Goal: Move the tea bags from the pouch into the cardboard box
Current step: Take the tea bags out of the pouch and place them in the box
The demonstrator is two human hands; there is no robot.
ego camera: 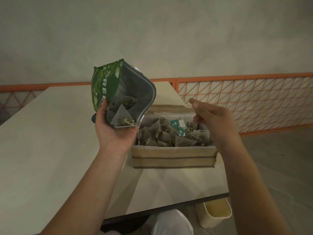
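Left hand (113, 131) grips the tilted green foil pouch (118, 92), mouth open; right hand (215, 119) hovers loosely curled, empty, above pyramid tea bags (169, 136) filling the brown cardboard box (174, 156).

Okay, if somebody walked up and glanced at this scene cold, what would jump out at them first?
Probably the green pouch, held up and tilted open by the left hand at centre left, with pyramid tea bags showing in its mouth. Just right of it, the cardboard box on the table is already heaped with tea bags, and the right hand hovers over its far right corner. Behind, an orange lattice fence stands out against the grey wall.
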